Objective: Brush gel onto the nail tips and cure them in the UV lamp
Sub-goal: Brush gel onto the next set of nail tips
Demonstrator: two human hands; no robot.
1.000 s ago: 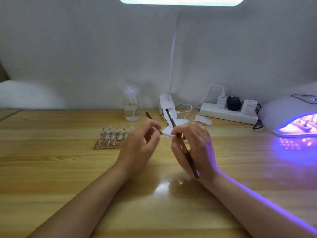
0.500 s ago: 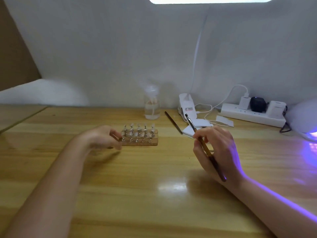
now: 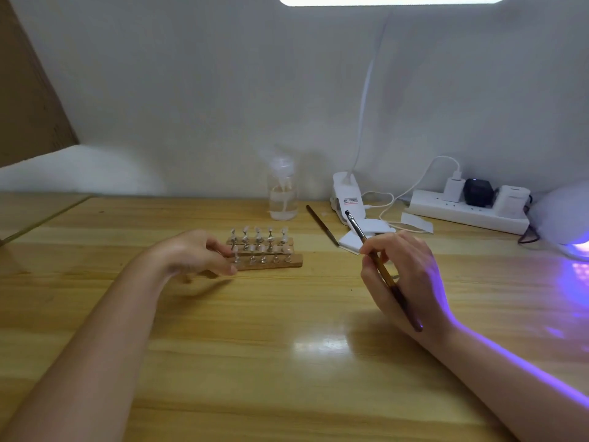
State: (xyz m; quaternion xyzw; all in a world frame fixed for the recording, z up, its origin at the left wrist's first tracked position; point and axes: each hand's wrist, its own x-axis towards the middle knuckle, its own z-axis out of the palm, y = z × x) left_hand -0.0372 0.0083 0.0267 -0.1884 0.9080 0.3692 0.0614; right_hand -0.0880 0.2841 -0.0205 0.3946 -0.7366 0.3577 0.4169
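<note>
Three wooden strips of a nail tip holder (image 3: 274,262) lie mid-table, carrying several clear nail tips on small metal stands. My left hand (image 3: 191,253) is at the holder's left end. Its thumb and curled fingers close on the end of the front strip, which sits slightly askew from the other two; the fingers are motion-blurred. My right hand (image 3: 404,275) grips a brown gel brush (image 3: 387,279) like a pen, bristles up and away from the holder. The white UV lamp (image 3: 564,215) glows purple at the right edge, mostly cut off.
A second brush (image 3: 322,228) lies beside a white pad (image 3: 366,237). A clear pump bottle (image 3: 283,199), a clip desk lamp base (image 3: 345,199) and a power strip (image 3: 462,212) with plugs and cables line the wall. The wooden table (image 3: 287,346) extends toward me.
My left hand left the right hand and reached left to the holder, then closed on its front strip. The view turned left, pushing the UV lamp to the frame's edge. The right hand kept the brush.
</note>
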